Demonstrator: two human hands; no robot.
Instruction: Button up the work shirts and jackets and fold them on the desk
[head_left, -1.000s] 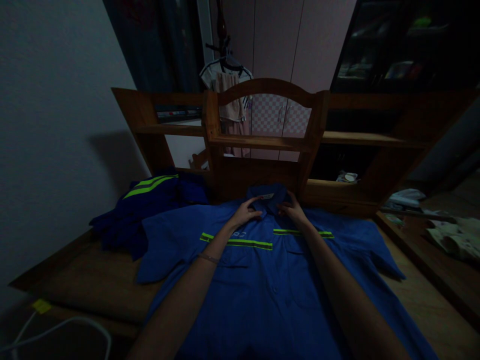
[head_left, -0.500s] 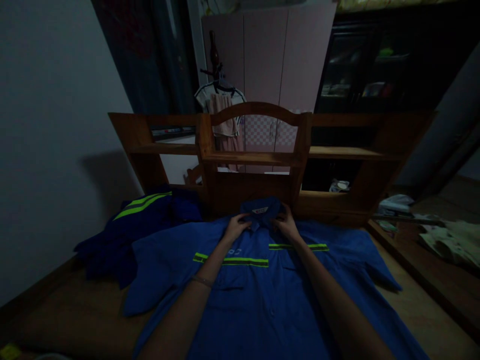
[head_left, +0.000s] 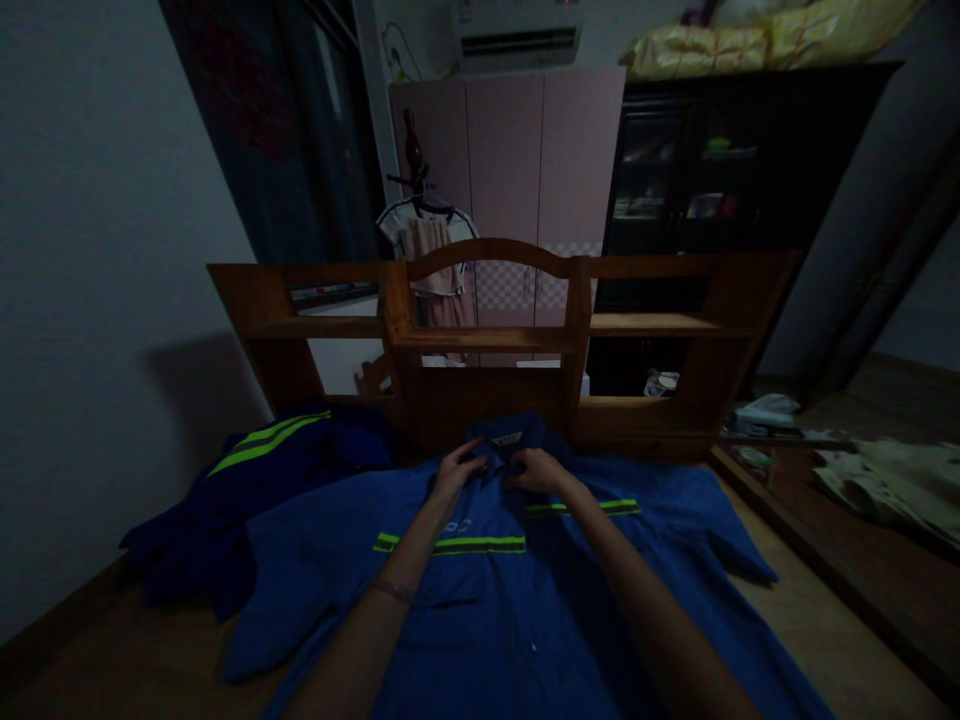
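A blue short-sleeved work shirt (head_left: 480, 610) lies spread out, front up, with yellow-green and grey reflective strips across its chest. Its collar (head_left: 529, 430), with a white label inside, points away from me. At the collar's left side, my left hand (head_left: 457, 470) grips the cloth between thumb and fingers. My right hand (head_left: 544, 470) has its fingers curled onto the right edge of the neck opening, close to the left hand. The exact fold under the fingertips is too dark to make out.
A darker blue garment (head_left: 277, 470) with reflective strips lies crumpled on the left. Behind the shirt rises a wooden headboard with shelves (head_left: 480, 340). On the right runs a raised wooden edge (head_left: 795, 540), with pale cloth (head_left: 892, 485) beyond it.
My right hand has moved left and inward from the collar's right side to the neck opening. The left hand stays at the collar's left. The view has tilted up somewhat.
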